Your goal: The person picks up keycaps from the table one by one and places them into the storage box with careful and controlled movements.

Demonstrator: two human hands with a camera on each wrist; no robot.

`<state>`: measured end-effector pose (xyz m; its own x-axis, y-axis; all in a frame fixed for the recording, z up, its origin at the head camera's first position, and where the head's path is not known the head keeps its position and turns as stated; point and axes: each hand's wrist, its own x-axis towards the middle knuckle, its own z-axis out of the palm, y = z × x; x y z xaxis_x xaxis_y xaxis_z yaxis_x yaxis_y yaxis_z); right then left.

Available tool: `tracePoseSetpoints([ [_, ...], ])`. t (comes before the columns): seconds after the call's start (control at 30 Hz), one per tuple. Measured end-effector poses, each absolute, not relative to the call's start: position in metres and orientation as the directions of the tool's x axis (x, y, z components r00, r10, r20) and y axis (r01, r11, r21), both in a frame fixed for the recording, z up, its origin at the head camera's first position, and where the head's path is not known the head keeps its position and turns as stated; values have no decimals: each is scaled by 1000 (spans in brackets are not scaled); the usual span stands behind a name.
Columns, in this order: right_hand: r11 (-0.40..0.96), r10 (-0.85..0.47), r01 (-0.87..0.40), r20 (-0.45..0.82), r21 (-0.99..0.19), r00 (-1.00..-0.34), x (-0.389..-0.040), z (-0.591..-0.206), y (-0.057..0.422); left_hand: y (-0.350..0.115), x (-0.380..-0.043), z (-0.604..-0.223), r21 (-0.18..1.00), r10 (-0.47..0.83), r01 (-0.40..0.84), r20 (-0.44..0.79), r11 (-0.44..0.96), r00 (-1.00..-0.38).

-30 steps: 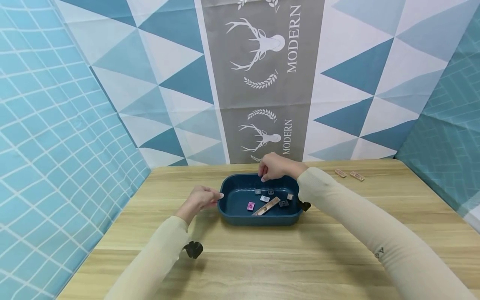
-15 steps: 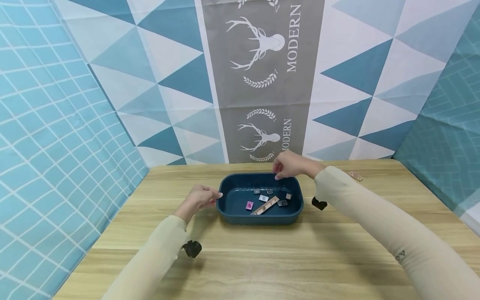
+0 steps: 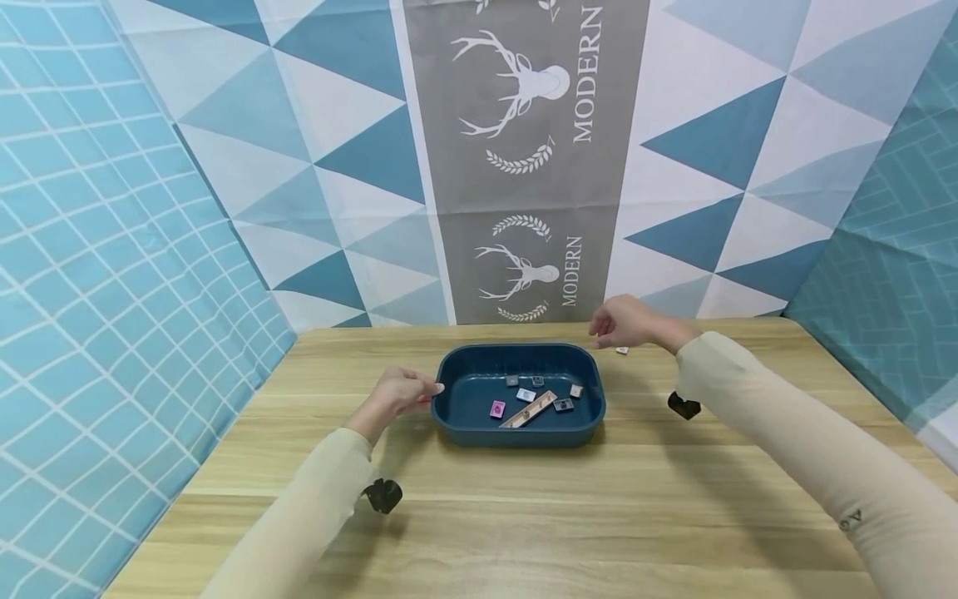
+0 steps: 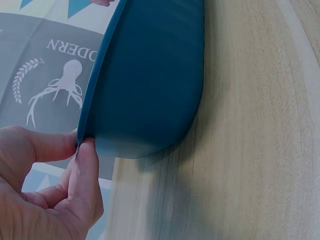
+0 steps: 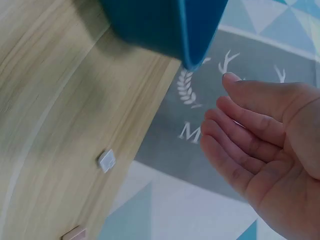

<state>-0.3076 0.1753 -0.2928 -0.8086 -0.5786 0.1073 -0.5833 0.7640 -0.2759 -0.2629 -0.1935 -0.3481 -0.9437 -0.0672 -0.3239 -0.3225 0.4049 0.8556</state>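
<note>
A dark blue tub [image 3: 479,436] stands on the table; my left hand [image 3: 398,393] pinches its left rim between thumb and fingers, as the left wrist view shows of the tub wall [image 4: 150,75]. Inside lie a pink tile [image 3: 497,409], a long wooden strip [image 3: 528,409], a white tile [image 3: 526,395] and several other small pieces. To the right of the tub, my right hand [image 3: 624,321] hovers over the table's back part with fingers loosely bent and nothing between them. Below it on the table sits a small white tile [image 5: 106,160].
A pinkish-brown block [image 5: 75,233] lies on the table near the white tile in the right wrist view. Behind the wooden table [image 3: 524,516] hangs a patterned cloth [image 3: 524,166]. My right sleeve [image 3: 778,424] covers part of the table's right side.
My right hand has moved right, from above the tub to beyond its right end. The wooden blocks at the back right are now hidden by that arm. The left hand stays on the rim.
</note>
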Motion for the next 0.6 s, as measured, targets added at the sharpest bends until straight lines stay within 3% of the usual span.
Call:
tracePoseSetpoints([
  [0.6,804,-465,-452,64,-387,-883,-339,-324,208,-194,-262,-350,860,-72,-327,-325,392,-943],
])
